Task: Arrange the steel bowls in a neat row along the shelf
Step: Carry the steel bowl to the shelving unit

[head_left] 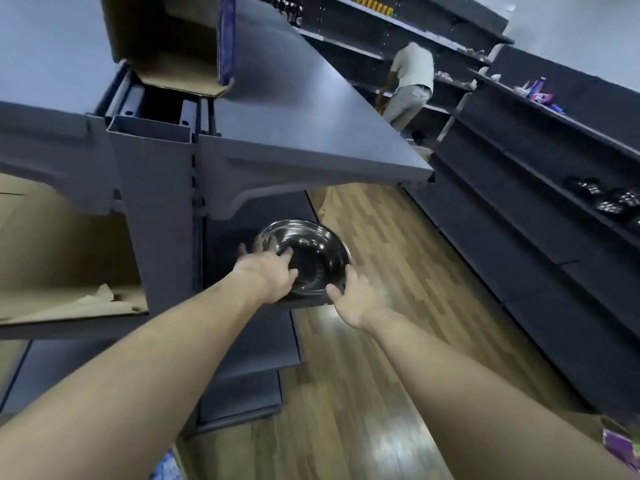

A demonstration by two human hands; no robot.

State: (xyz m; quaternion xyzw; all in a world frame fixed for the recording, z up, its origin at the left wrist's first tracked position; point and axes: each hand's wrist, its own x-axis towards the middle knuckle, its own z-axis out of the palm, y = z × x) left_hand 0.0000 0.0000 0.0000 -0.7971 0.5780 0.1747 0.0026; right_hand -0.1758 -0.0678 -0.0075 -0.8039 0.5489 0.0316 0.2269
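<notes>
Nearest to me, both my forearms reach forward and down toward a dark shelf (221, 244) in the middle tier of the gondola unit. My left hand (268, 273) grips the steel bowl (308, 256) at its near-left rim, thumb hooked over the lip into the inside and the other fingers wrapped round the outside. I judge that grip is there to steer and steady the bowl as it settles. My right hand (358, 299) is spread open, palm turned inward, fingertips at or just beside the near-right rim; I cannot tell whether it actually bears on the metal. It looks placed to guard the side that hangs toward the aisle.

The bowl sits at the shelf's front right corner, its right edge reaching out past the shelf edge over the wooden floor (374, 358), so I reckon it needs sliding inward before it counts as placed. It is upright, wide and shallow, polished dark with bright reflections along the rolled rim, and empty.

Above it juts the top shelf (311, 109), carrying an open cardboard box (166, 39) at its back left. Farther off, across the aisle, more shiny bowls (609, 199) rest on another shelf run, and a person (410, 81) bends at the far shelving.
</notes>
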